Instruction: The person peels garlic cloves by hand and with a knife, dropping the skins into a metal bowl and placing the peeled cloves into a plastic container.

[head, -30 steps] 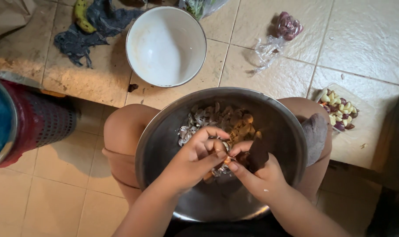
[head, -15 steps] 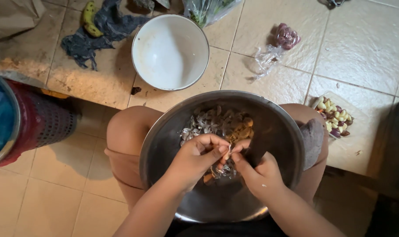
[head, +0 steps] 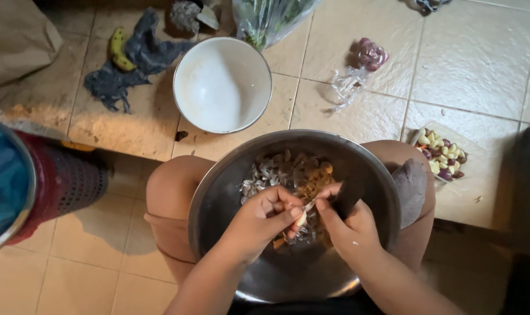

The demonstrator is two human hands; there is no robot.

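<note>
A large steel bowl (head: 230,192) rests on my knees and holds a heap of papery peelings (head: 282,172). Over it my left hand (head: 262,219) pinches a small pale clove-like piece (head: 300,219). My right hand (head: 349,224) grips a dark-handled knife (head: 347,197) and works its tip against that piece. Both hands touch at the fingertips above the bowl's middle.
An empty white bowl (head: 221,84) stands on the tiled step ahead. Right of it lie a plastic bag of purple bulbs (head: 371,55) and a small tray of peeled and unpeeled cloves (head: 443,154). A dark rag with a banana (head: 118,49) lies at left, a red mesh basket (head: 60,181) beside my knee.
The view has shifted slightly downward and the hands sit a little lower in the bowl. Both hands keep working the same small piece with the knife.
</note>
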